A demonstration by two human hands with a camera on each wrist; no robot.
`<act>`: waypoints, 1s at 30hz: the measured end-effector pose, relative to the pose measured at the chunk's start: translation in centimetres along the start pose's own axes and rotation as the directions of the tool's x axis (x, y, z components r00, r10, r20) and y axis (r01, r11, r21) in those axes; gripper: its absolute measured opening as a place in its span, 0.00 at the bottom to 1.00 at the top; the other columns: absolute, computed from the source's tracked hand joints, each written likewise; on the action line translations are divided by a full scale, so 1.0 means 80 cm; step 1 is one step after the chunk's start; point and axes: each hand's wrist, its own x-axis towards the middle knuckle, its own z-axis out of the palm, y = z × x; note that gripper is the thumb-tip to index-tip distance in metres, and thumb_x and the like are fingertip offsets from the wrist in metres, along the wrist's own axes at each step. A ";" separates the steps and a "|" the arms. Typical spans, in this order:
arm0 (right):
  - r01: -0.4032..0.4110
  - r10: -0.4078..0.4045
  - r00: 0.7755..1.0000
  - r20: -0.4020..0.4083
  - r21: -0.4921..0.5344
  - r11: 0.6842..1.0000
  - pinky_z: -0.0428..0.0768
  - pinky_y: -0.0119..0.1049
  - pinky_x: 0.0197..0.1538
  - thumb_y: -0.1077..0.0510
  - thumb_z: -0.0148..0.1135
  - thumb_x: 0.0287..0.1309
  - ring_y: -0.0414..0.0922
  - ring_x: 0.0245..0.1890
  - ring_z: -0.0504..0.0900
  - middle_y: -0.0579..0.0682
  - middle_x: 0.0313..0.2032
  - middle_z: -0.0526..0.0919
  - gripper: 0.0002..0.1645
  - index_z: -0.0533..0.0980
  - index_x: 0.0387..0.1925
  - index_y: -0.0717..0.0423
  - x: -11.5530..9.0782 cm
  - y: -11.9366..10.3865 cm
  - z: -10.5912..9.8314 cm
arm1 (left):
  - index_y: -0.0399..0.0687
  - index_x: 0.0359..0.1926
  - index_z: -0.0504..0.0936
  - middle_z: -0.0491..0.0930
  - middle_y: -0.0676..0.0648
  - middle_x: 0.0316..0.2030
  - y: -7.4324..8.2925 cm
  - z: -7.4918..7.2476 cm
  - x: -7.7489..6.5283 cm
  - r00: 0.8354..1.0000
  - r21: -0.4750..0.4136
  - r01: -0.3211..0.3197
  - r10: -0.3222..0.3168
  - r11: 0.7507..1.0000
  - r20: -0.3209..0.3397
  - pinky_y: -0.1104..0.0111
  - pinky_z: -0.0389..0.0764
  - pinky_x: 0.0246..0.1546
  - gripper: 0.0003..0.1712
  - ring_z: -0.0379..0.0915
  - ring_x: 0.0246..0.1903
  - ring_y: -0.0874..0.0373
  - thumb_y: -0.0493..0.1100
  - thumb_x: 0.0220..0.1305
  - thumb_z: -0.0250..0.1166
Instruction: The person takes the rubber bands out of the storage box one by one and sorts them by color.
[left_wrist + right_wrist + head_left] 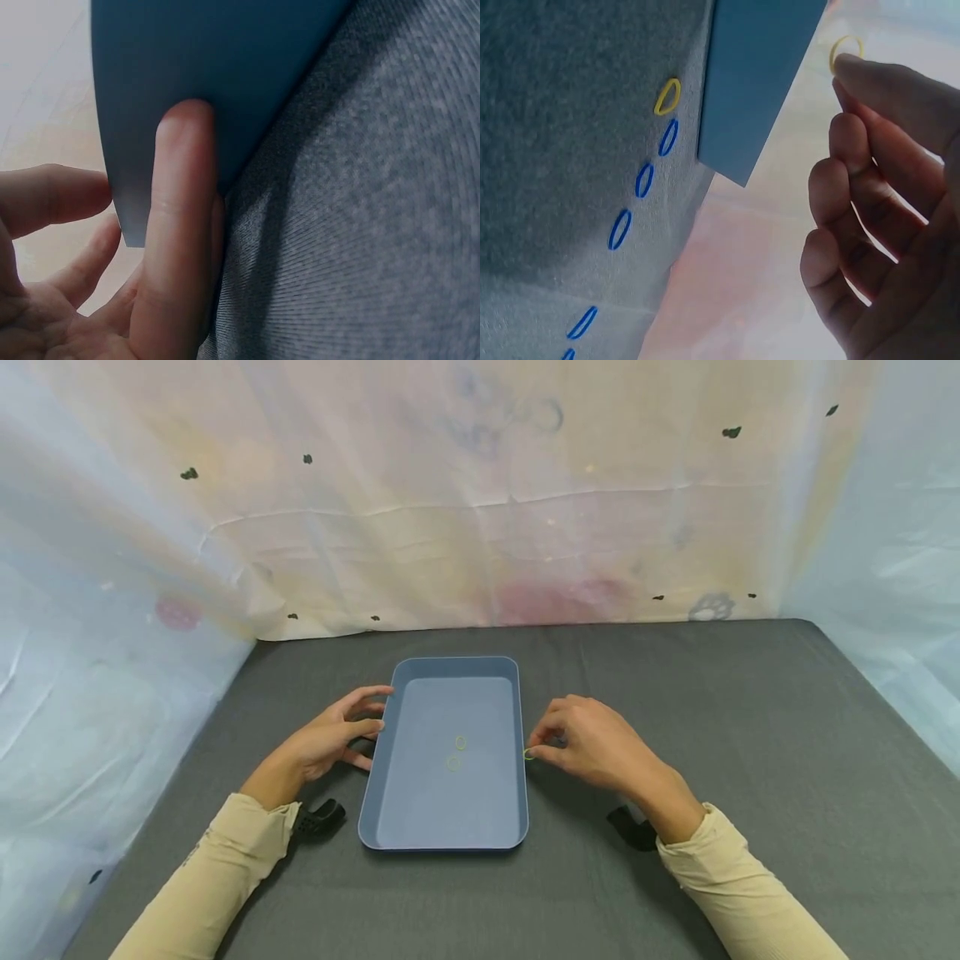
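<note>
A blue-grey rectangular tray (450, 833) lies on the grey cloth. My left hand (330, 739) is at its left side, fingers spread. In the left wrist view the thumb (184, 165) lies against the outer wall, with a fingertip right at the rim. My right hand (592, 739) is by the right rim, pinching a thin yellow rubber band (862, 46) between thumb and forefinger, its other fingers curled. Inside the tray lie two more yellow rubber bands, one (461, 742) a little farther back than the other (453, 770).
On the cloth beside the tray, the right wrist view shows another yellow rubber band (676, 93) in a row with several blue ones (649, 181). Black straps (322, 820) circle both wrists. A pale patterned sheet (480, 560) hangs behind the table (750, 735).
</note>
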 end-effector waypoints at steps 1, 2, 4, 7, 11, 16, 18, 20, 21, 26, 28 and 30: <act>-0.001 0.001 1.000 0.001 -0.001 1.000 0.74 0.33 0.37 0.51 0.74 0.55 0.40 0.35 0.77 0.34 0.33 0.81 0.03 0.85 0.29 0.36 0.000 0.001 -0.001 | 0.56 0.77 0.52 0.48 0.37 0.75 0.000 0.001 0.000 1.000 -0.001 0.001 -0.001 1.000 0.002 0.49 0.86 0.40 0.35 0.57 0.65 0.32 0.41 0.75 0.55; -0.002 0.002 1.000 0.001 -0.001 1.000 0.74 0.33 0.37 0.51 0.74 0.55 0.40 0.35 0.77 0.34 0.32 0.81 0.03 0.85 0.28 0.36 -0.001 0.002 -0.002 | 0.56 0.77 0.52 0.48 0.37 0.75 0.000 0.001 0.000 1.000 0.000 0.002 -0.002 1.000 0.002 0.49 0.86 0.40 0.35 0.57 0.65 0.32 0.41 0.75 0.55; -0.003 0.003 1.000 -0.001 0.000 1.000 0.74 0.33 0.36 0.51 0.74 0.55 0.40 0.35 0.77 0.33 0.32 0.80 0.04 0.86 0.28 0.36 -0.001 0.005 -0.003 | 0.56 0.77 0.52 0.48 0.37 0.76 0.001 0.001 -0.001 1.000 -0.001 -0.001 0.001 1.000 0.002 0.49 0.86 0.39 0.35 0.56 0.65 0.32 0.41 0.75 0.55; -0.006 0.006 1.000 -0.003 0.007 1.000 0.74 0.33 0.36 0.51 0.74 0.55 0.41 0.34 0.78 0.34 0.31 0.80 0.03 0.86 0.28 0.37 0.000 0.008 -0.006 | 0.56 0.77 0.52 0.47 0.37 0.76 0.002 0.001 -0.001 1.000 0.000 -0.008 0.008 1.000 -0.001 0.50 0.86 0.39 0.34 0.55 0.66 0.31 0.41 0.76 0.54; -0.018 0.017 1.000 0.011 0.008 1.000 0.74 0.34 0.37 0.51 0.73 0.56 0.40 0.33 0.77 0.34 0.31 0.80 0.03 0.86 0.29 0.38 0.001 0.015 -0.010 | 0.56 0.77 0.52 0.46 0.38 0.77 0.004 0.000 0.000 1.000 -0.004 -0.011 0.011 1.000 0.004 0.49 0.86 0.39 0.35 0.55 0.66 0.31 0.41 0.76 0.54; -0.029 0.029 0.999 0.032 -0.001 1.000 0.74 0.34 0.36 0.51 0.72 0.57 0.37 0.32 0.76 0.34 0.32 0.81 0.02 0.87 0.30 0.40 0.003 0.023 -0.013 | 0.56 0.77 0.52 0.45 0.38 0.77 0.003 0.001 0.001 1.000 -0.006 -0.013 0.013 1.000 0.002 0.49 0.86 0.38 0.35 0.54 0.67 0.31 0.41 0.76 0.54; -0.036 0.036 0.999 0.037 -0.004 0.999 0.74 0.34 0.36 0.50 0.72 0.58 0.37 0.31 0.75 0.34 0.32 0.81 0.02 0.87 0.30 0.41 0.003 0.026 -0.013 | 0.56 0.77 0.52 0.45 0.38 0.77 0.003 0.001 0.001 1.000 -0.007 -0.011 0.011 1.000 0.000 0.49 0.86 0.38 0.35 0.53 0.67 0.30 0.41 0.76 0.55; -0.044 0.045 0.998 0.040 -0.005 0.999 0.74 0.34 0.36 0.50 0.72 0.57 0.37 0.31 0.75 0.35 0.31 0.81 0.02 0.87 0.30 0.41 0.004 0.029 -0.013 | 0.56 0.77 0.52 0.45 0.38 0.77 0.003 0.001 0.002 1.000 -0.009 -0.009 0.009 1.000 -0.002 0.49 0.86 0.39 0.35 0.53 0.67 0.30 0.41 0.75 0.55; -0.049 0.049 0.998 0.041 -0.006 0.999 0.74 0.34 0.35 0.51 0.72 0.57 0.36 0.30 0.75 0.35 0.31 0.81 0.02 0.87 0.29 0.41 0.004 0.030 -0.012 | 0.56 0.77 0.52 0.44 0.38 0.77 0.003 0.001 0.001 1.000 -0.011 -0.007 0.007 1.000 -0.002 0.49 0.86 0.39 0.35 0.52 0.67 0.30 0.41 0.75 0.55; -0.048 0.049 0.998 0.040 -0.016 0.999 0.75 0.34 0.36 0.53 0.74 0.55 0.37 0.30 0.76 0.35 0.30 0.80 0.03 0.86 0.28 0.40 0.006 0.033 -0.012 | 0.56 0.77 0.52 0.45 0.38 0.77 0.003 0.000 0.001 1.000 -0.007 -0.005 0.005 1.000 -0.005 0.49 0.86 0.39 0.35 0.52 0.67 0.30 0.41 0.76 0.54; -0.049 0.049 0.998 0.042 -0.020 0.999 0.75 0.34 0.36 0.53 0.73 0.55 0.37 0.31 0.76 0.35 0.30 0.81 0.03 0.86 0.28 0.40 0.006 0.035 -0.012 | 0.56 0.77 0.52 0.45 0.38 0.77 0.004 0.000 0.000 1.000 -0.003 -0.004 0.004 1.000 -0.006 0.49 0.86 0.39 0.35 0.53 0.67 0.30 0.40 0.76 0.54; -0.057 0.058 0.997 0.048 -0.021 0.998 0.75 0.34 0.36 0.53 0.73 0.55 0.37 0.30 0.76 0.35 0.30 0.81 0.03 0.85 0.28 0.40 0.006 0.036 -0.012 | 0.55 0.77 0.52 0.45 0.38 0.77 0.006 0.001 0.000 1.000 -0.001 -0.003 0.003 1.000 -0.007 0.49 0.86 0.39 0.35 0.52 0.67 0.30 0.40 0.76 0.54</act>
